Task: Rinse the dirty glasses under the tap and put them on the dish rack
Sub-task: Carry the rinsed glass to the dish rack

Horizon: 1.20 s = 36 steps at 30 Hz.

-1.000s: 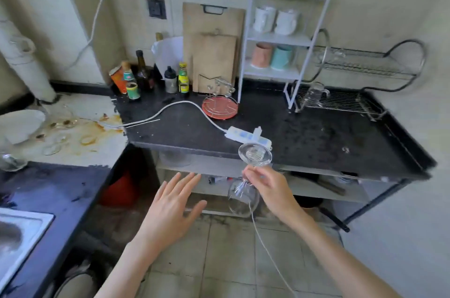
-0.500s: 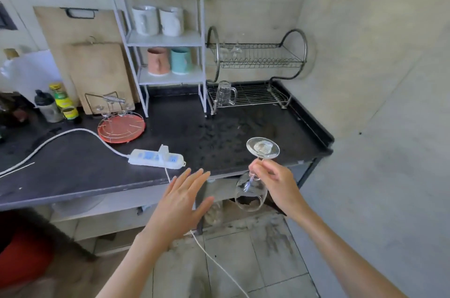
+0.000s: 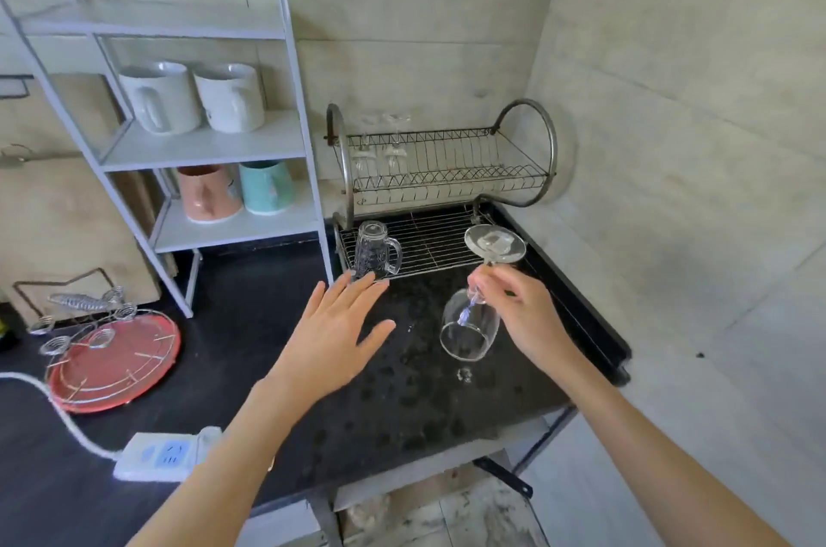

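A person carries a wet glass to the rack.

The black wet counter point(image 3: 268, 323) has bare room before the two-level metal wire dish rack point(image 3: 442, 171). The right hand point(image 3: 523, 314) pinches the upside-down clear wine glass point(image 3: 469, 327) by its stem, now over the counter. The left hand point(image 3: 330, 336) hovers flat, fingers spread.

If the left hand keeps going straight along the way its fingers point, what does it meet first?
Most likely the glass mug standing upside down on the dish rack's lower tier. The left hand is flat and open, its fingertips aimed at the mug's base. Depth is unclear from this one view.
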{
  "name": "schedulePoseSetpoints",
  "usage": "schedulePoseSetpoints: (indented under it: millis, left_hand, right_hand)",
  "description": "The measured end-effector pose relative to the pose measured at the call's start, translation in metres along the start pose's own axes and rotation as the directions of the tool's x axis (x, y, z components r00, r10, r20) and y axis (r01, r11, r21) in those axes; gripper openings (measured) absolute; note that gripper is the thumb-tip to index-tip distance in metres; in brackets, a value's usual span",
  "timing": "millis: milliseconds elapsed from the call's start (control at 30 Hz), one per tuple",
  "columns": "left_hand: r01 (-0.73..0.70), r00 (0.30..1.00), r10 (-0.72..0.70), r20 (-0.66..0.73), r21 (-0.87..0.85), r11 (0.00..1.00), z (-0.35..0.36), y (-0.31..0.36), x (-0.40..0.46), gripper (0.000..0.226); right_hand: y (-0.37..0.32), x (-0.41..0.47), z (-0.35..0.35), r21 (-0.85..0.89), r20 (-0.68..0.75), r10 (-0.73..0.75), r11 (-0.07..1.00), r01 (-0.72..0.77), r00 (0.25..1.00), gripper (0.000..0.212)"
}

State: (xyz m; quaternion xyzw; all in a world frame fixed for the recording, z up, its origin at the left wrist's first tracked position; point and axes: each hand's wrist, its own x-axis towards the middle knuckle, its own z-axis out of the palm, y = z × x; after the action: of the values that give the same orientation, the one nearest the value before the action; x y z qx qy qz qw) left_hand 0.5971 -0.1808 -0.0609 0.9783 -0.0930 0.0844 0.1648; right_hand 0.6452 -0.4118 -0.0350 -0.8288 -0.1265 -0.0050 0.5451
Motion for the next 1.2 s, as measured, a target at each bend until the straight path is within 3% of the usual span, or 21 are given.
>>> schedulePoseSetpoints:
  millis: [300, 633, 967, 1200]
  left_hand:
    - [0.020, 0.999, -0.018, -0.039, 0.038, 0.999, 0.004, 0.000, 0.147, 0.058]
    - [0.263, 0.963, -0.271, 0.013, 0.202, 0.944, 0.049, -0.014, 0.232, 0.067]
    - [0.281, 0.959, -0.281, -0.046, 0.317, 0.906, 0.061, -0.021, 0.231, 0.063]
    - [0.295, 0.955, -0.286, -0.077, 0.335, 0.895, 0.065, -0.021, 0.229, 0.065]
  right_hand:
    - [-0.003, 0.176, -0.050, 0.010, -0.097, -0.093, 0.995, 0.095, 0.991, 0.020]
    - [0.006, 0.357, -0.052, -0.058, 0.097, -0.220, 0.972, 0.226, 0.971, 0.027]
    - [0.044, 0.403, 0.001, -0.141, 0.264, -0.200, 0.960, 0.243, 0.944, 0.028]
    - [0.051, 0.407, 0.011, -0.114, 0.266, -0.201, 0.965, 0.238, 0.943, 0.026]
